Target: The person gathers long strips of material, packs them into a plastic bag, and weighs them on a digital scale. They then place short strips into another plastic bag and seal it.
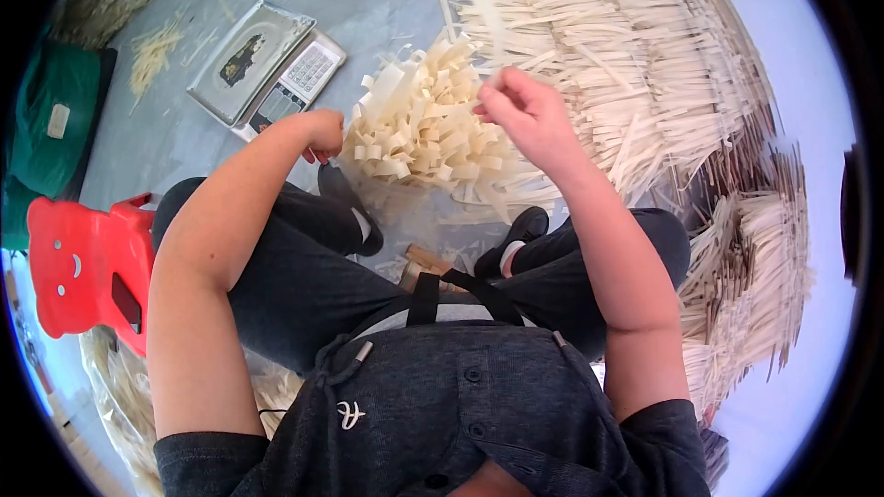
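A heap of pale, curled flat strips (424, 120), looking like wood or bamboo shavings, lies on the floor between my feet and the stacks. At the heap's left edge is my left hand (324, 133), its fingers curled in and mostly hidden from above. My right hand (529, 115) hovers over the heap's right side, thumb and fingertips pinched together. A blurred pale strip (481, 5) stands out just beyond that hand; whether the fingers hold it cannot be made out.
Thick layered bundles of long strips (608, 55) spread along the right. A digital scale (267, 69) sits at the upper left. Left of me are a red chair (87, 262) carrying a dark phone (126, 302) and a green bag (55, 120). Loose strips (155, 55) litter the grey floor.
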The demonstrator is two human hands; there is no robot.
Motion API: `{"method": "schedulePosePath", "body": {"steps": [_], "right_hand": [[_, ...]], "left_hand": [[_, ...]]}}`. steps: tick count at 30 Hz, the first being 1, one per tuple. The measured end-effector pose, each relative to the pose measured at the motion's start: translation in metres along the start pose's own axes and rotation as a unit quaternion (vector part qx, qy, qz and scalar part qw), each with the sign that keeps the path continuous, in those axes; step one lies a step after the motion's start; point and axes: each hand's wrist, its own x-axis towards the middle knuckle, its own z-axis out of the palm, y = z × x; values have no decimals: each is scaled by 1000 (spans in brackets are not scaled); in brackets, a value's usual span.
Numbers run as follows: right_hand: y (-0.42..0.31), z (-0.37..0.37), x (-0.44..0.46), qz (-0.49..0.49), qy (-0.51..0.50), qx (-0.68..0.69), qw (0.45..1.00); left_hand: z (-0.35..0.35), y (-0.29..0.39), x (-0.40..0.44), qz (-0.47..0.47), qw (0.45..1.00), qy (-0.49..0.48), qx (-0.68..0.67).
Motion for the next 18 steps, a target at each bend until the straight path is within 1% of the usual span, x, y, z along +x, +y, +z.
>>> {"method": "schedulePosePath", "body": {"steps": [2, 3, 4, 6, 7, 9, 10, 12, 13, 15, 16, 18], "right_hand": [[0, 8, 6, 7, -60, -134, 989], [0, 11, 8, -31, -73, -172, 982], [-1, 13, 12, -31, -72, -172, 982], [-5, 14, 19, -89, -86, -256, 959], [-7, 14, 21, -86, -84, -257, 959], [-12, 14, 26, -132, -96, -283, 945], [-14, 15, 28, -130, -94, -283, 946], [-16, 16, 30, -121, -133, -291, 940], [-16, 16, 32, -119, -130, -293, 940], [-13, 17, 32, -101, -127, -238, 958], [-15, 15, 33, -101, -125, -239, 958], [-20, 13, 31, -62, -145, -218, 963]], "left_hand": [[0, -1, -2, 6, 1000, 5, -13], [0, -1, -4, 6, 1000, 5, -12], [0, -1, -4, 9, 1000, 9, -12], [1, -1, -3, 13, 1000, 10, -9], [1, -3, -2, 14, 1000, 8, -12], [0, -3, 0, 16, 1000, 6, -13], [0, -3, 0, 9, 1000, 4, -19], [-1, -3, 0, 5, 1000, 2, -22], [-1, -4, 1, 3, 1000, 5, -28], [-1, -3, 0, 3, 999, 7, -32], [-2, -2, -2, 5, 1000, 5, -27], [-1, -3, -3, 6, 1000, 1, -21]]}}
